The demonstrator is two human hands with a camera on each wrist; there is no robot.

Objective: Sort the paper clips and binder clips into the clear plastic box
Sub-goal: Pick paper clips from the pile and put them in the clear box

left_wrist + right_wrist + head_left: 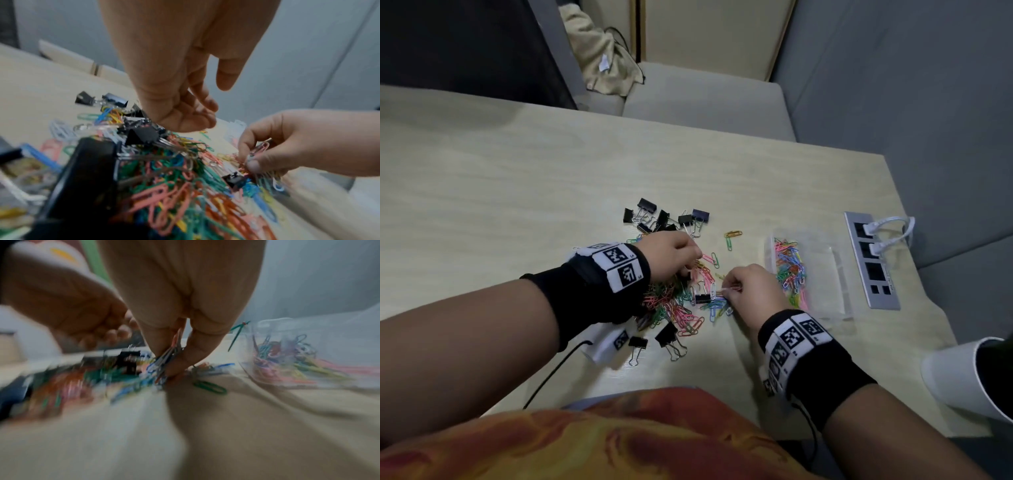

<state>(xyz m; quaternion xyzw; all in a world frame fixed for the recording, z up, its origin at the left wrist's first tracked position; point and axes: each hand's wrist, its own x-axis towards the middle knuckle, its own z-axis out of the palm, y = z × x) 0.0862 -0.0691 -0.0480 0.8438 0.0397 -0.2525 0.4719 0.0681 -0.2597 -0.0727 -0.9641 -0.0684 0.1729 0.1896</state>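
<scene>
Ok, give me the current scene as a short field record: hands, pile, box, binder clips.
left hand: fingers curled, down on the pile; any hold unclear
right hand: pinching a bunch of paper clips
pile: mixed coloured clips on the table
clear plastic box: right of the pile, holds paper clips only
binder clips: black, grouped beyond the pile, some near it

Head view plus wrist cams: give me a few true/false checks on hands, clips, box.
1. The right hand pinches a bunch of paper clips. True.
2. The clear plastic box holds binder clips. False: only coloured paper clips show in it.
3. The box lies to the right of the mixed pile. True.
4. The left hand rests inside the box. False: it is over the pile.
5. A group of binder clips lies beyond the pile. True.
</scene>
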